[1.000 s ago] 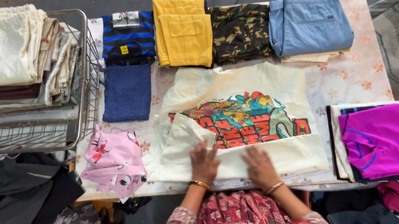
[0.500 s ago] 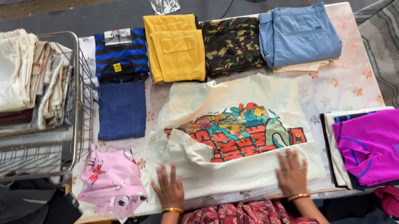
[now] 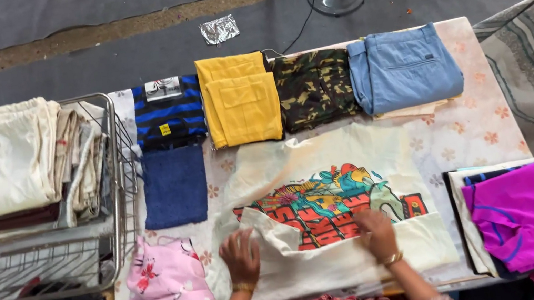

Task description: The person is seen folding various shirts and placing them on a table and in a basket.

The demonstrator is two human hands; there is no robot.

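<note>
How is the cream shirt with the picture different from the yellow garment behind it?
The cream shirt lies spread out with its near edge turned up; the yellow garment is folded into a neat rectangle. The cream shirt carries a colourful print; the yellow garment is plain with a pocket. The left hand and right hand rest on the cream shirt; nothing touches the yellow garment. Both lie on the flowered table.

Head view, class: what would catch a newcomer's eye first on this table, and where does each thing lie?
The cream shirt with its bright print lies mid-table, the left hand and right hand flat on its folded lower part. Behind it runs a row of folded clothes, the yellow one loudest. A magenta shirt sits at the right edge.
</note>
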